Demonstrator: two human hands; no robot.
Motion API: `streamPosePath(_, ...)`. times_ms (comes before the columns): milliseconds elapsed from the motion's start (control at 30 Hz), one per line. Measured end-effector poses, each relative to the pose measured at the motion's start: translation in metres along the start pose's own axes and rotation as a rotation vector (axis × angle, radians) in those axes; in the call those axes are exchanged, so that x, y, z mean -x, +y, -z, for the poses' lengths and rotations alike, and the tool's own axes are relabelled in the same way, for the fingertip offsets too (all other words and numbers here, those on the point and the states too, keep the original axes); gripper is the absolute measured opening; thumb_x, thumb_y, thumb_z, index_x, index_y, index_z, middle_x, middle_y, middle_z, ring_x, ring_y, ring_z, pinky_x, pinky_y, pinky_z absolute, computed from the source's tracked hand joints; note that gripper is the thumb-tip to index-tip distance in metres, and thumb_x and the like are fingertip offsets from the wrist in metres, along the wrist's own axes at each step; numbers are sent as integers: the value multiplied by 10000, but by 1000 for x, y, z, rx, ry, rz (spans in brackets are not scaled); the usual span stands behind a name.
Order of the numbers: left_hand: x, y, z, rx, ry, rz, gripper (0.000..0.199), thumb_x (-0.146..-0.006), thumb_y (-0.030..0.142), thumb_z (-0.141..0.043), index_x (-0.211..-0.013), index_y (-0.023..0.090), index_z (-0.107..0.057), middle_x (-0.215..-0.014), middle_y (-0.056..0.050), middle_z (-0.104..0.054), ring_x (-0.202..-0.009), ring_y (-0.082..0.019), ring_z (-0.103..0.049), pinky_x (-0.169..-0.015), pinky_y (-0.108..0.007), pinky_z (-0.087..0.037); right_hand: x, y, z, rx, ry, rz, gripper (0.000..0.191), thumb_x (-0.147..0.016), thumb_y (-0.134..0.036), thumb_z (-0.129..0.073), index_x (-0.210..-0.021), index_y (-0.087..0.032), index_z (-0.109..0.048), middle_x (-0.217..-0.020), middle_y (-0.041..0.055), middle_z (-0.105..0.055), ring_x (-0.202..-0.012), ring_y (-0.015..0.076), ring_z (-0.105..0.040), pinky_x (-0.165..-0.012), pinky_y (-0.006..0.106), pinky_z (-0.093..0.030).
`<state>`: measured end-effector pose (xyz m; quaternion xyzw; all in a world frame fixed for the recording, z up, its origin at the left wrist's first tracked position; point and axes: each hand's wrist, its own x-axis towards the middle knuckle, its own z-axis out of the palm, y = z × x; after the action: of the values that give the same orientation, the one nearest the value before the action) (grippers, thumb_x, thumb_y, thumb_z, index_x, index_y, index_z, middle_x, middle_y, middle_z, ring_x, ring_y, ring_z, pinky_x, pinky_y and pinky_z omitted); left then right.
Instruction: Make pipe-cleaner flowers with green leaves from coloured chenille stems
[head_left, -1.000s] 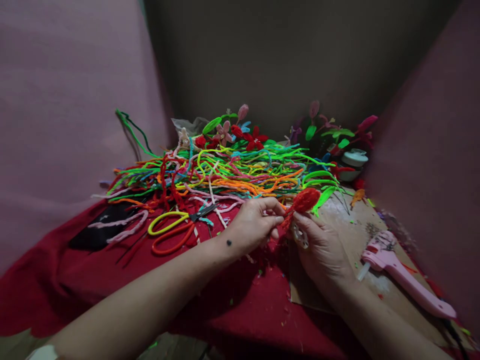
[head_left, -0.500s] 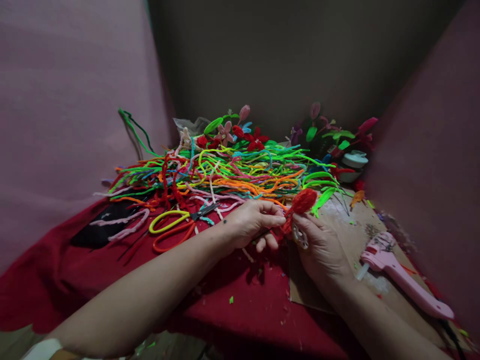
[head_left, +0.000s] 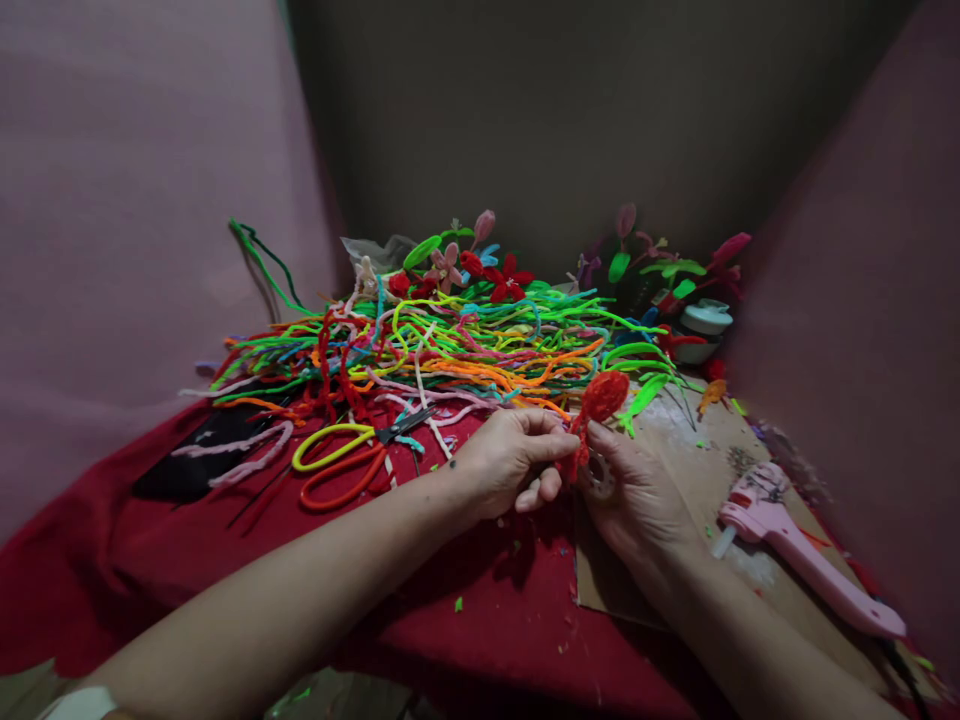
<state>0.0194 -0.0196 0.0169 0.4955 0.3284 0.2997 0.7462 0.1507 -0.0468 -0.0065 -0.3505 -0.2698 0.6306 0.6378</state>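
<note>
A fuzzy red flower piece point(head_left: 604, 397) stands up between my two hands, its rounded bud at the top. My left hand point(head_left: 517, 460) pinches the lower red part between thumb and index finger, with the other fingers curled. My right hand point(head_left: 637, 495) is closed around the base of the same piece from the right. A pale, ring-like object point(head_left: 598, 475) shows against the right palm; what it is, I cannot make out. Scissors point(head_left: 349, 455) with one yellow and one orange handle lie left of my left hand.
Behind the hands spreads a heap of coloured pipe cleaners point(head_left: 480, 340). Finished flowers point(head_left: 510, 278) stand at the back. A pink glue gun point(head_left: 806, 560) rests on cardboard point(head_left: 667, 450) at the right, near a white-lidded jar point(head_left: 705, 318). A black object point(head_left: 176, 468) lies at the left.
The view has shifted slightly. My left fingers have curled in more beneath the red piece, which both hands still hold.
</note>
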Motion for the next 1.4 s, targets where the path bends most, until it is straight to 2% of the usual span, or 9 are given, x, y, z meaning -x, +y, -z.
streamPosePath(200,-2,-7,-6,-74,31,-105,178,-773,325,-555,-764,201,-427,-389,83,-505,-243,-70,-376,-292,-157,-245,1,0,-2,-52,-67,-45,129,-709,-265,-674,-763,-148,-685,-713,16,-686,-593,129,-573,-475,219,-413)
streamPosePath(367,5,-9,-12,-664,273,-436,133,-831,252,-479,-711,194,-485,-602,30,-521,-540,-100,-498,-556,-214,-389,1,2,-3,-113,6,-26,93,-665,-209,-702,-734,-147,-696,-671,-13,-681,-589,103,-568,-505,194,-431)
streamPosePath(467,8,-8,-16,-885,348,-566,160,-859,322,-462,-766,203,-516,-787,-4,-534,-744,-139,-499,-710,-247,-376,0,5,-5,-145,43,-4,49,-645,-174,-712,-687,-156,-694,-628,-42,-669,-548,74,-540,-516,174,-425)
streamPosePath(567,6,-6,-18,-830,351,-477,265,-873,397,-421,-710,199,-488,-680,24,-470,-649,-124,-439,-637,-236,-346,1,8,-7,-122,40,46,25,-648,-165,-708,-672,-166,-699,-617,-48,-663,-543,75,-533,-516,181,-421)
streamPosePath(700,-2,-4,-15,-541,318,-384,315,-857,394,-427,-624,183,-432,-577,55,-348,-546,-93,-329,-532,-211,-284,4,11,-10,-102,19,104,81,-679,-193,-697,-753,-176,-721,-691,-34,-692,-605,95,-568,-582,206,-453)
streamPosePath(867,-4,-5,-15,-319,247,-312,353,-814,433,-483,-583,177,-404,-524,69,-322,-469,-68,-268,-452,-202,-223,6,10,-10,-86,-2,88,109,-665,-217,-716,-761,-167,-720,-718,-12,-704,-618,114,-590,-625,230,-472)
streamPosePath(1100,-1,-1,-17,-403,262,-338,326,-822,363,-470,-565,178,-392,-510,68,-324,-465,-67,-266,-454,-199,-239,3,5,-5,-119,-99,15,98,-677,-213,-717,-761,-164,-709,-712,-8,-699,-608,117,-587,-618,240,-483)
streamPosePath(1300,4,-6,-24,-626,340,-425,156,-823,209,-430,-699,178,-520,-656,25,-498,-613,-102,-452,-595,-203,-367,1,6,-8,-210,-44,-14,138,-612,-197,-745,-743,-176,-708,-648,-39,-695,-561,101,-597,-595,219,-499)
streamPosePath(1400,7,-7,-24,-581,281,-365,136,-827,210,-427,-755,185,-540,-569,43,-476,-500,-86,-444,-510,-189,-366,1,3,-9,-245,-35,-20,136,-605,-198,-749,-732,-187,-703,-679,-42,-710,-562,91,-613,-592,203,-509)
